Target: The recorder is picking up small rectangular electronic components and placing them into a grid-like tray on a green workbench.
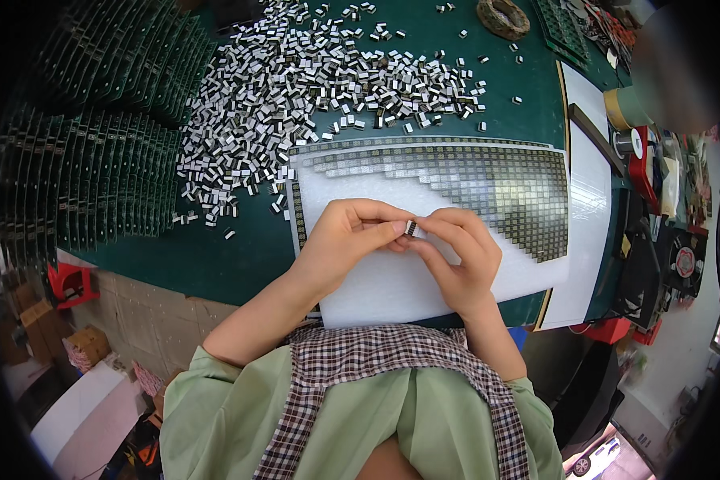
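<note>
A small black-and-white block with a row of pins (410,229) is held up between my two hands, over a white sheet. Thumb and index finger of my left hand (340,238) pinch its left side. The fingertips of my right hand (462,254) close on its right end and hide part of it. Beneath them lies the white sheet (384,284), its upper right covered by rows of small square grey-gold labels (488,188). A loose heap of similar black-and-white blocks (256,112) spreads beyond my left hand.
Tall stacks of green circuit boards (120,160) stand along the left. A roll of tape (504,18) lies at the far edge of the green table mat (192,268). To the right are a dark bar (596,138) and a red holder with a spool (642,168).
</note>
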Available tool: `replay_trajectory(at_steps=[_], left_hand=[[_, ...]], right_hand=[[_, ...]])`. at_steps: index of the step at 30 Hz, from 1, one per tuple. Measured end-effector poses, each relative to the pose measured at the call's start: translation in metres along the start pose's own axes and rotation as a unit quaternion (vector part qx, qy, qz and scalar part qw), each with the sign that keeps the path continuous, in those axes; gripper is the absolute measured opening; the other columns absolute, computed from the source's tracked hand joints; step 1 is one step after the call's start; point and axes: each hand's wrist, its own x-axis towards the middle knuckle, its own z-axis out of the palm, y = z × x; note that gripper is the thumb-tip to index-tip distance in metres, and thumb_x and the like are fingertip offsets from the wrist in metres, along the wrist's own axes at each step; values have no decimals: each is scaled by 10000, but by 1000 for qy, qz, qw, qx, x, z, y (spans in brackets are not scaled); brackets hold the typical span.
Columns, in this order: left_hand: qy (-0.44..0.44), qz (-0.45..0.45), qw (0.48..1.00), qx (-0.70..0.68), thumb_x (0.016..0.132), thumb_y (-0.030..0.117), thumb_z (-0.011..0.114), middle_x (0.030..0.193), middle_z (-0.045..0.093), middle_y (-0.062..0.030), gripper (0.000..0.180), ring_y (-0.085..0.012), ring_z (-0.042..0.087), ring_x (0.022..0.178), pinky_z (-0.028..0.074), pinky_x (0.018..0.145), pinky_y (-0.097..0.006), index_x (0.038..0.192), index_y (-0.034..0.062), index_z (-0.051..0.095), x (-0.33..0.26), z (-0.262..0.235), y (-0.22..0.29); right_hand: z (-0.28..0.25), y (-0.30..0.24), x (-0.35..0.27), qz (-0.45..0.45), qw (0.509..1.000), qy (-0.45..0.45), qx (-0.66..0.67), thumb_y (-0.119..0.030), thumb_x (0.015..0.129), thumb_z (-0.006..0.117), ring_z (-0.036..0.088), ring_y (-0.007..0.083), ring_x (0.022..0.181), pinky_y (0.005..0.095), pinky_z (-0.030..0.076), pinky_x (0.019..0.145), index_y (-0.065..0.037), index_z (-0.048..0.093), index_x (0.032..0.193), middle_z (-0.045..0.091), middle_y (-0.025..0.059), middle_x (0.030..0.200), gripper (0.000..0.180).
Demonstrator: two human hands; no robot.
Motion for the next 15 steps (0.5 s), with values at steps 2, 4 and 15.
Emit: replay_trajectory(at_steps=[2,4,15], left_hand=[[2,2,1000,-1,867,53,562,886,664,-128,195,-147,644,776,525,729,-255,1005,-67,630,0,0,0],[2,0,1000,-4,864,57,573,889,664,-123,197,-145,644,775,526,732,-257,1009,-63,629,1,0,0],[-6,21,999,-24,848,55,607,886,665,-125,183,-144,643,773,530,730,-260,988,-59,638,1,-2,-6]], right_hand=[[0,1,-1,9,1000,0,2,12,651,731,605,198,725,273,479,594,-17,640,899,613,90,832,266],[0,2,-2,18,1000,2,3,24,655,721,609,205,744,276,484,614,-16,639,899,616,95,843,260],[0,1,-2,58,997,-6,48,38,659,713,613,201,756,273,487,636,-15,647,882,624,91,848,239]])
